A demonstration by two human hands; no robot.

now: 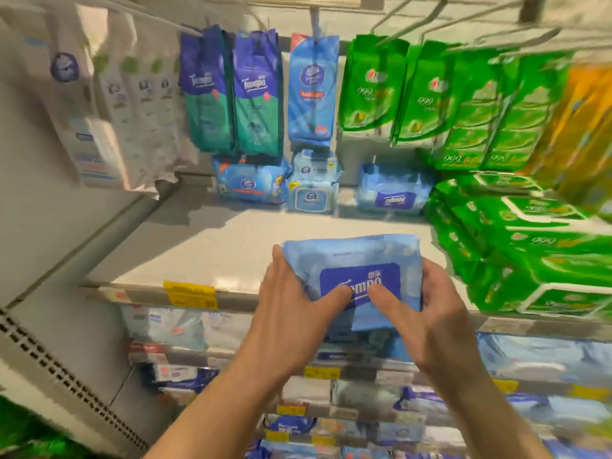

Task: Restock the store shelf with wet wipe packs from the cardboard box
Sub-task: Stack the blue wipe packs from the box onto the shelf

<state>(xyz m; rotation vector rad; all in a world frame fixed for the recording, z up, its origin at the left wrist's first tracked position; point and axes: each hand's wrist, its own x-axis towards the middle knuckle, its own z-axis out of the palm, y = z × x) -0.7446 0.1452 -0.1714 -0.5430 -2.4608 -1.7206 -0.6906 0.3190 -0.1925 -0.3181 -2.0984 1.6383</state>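
Note:
A light blue wet wipe pack (354, 256) with a dark blue label sits over the front edge of the white shelf (205, 246). My left hand (294, 293) grips its left side, thumb on the label. My right hand (427, 299) grips its right side, thumb also on top. More blue wipe packs seem stacked under it, partly hidden by my hands. At the shelf's back stand a similar blue pack (394, 193) and two other blue packs (281, 187). The cardboard box is out of view.
Green packs (516, 246) are stacked on the shelf's right side. Blue, green and white packs (258, 94) hang on hooks above the back. A yellow price tag (190, 293) is on the shelf edge. Lower shelves hold more packs. A grey upright panel stands at left.

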